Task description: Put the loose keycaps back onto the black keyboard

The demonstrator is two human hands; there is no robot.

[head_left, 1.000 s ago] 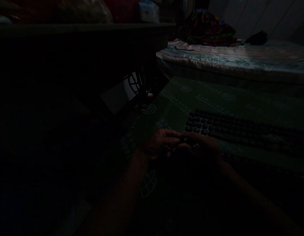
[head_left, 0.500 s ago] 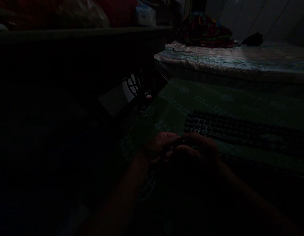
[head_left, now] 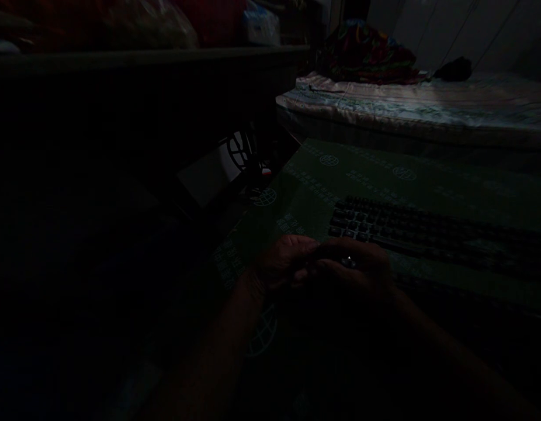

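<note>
Very little light falls on the scene. My left hand [head_left: 283, 260] and my right hand [head_left: 362, 260] meet at the fingertips, both closed with bent fingers. A small shiny thing [head_left: 349, 263] shows within the curl of my right hand; its kind is too dark to tell. Whatever the left fingers pinch is hidden. Just beyond my right hand lies a black keyboard [head_left: 411, 225] with rows of keys. Under it all is a green printed sheet [head_left: 297, 193] with pale globe marks and lettering.
A second dark row of something [head_left: 446, 292] lies nearer than the keyboard, hard to make out. To the left stands a dark raised table [head_left: 209, 55] with bags on it. A black fan-like grille [head_left: 239, 153] sits below. Behind is a bed [head_left: 406, 105] with dark patterned cloth [head_left: 367, 55].
The small shiny thing in my right hand shows more plainly now. Both hands stay almost where they were, and the view has shifted slightly.
</note>
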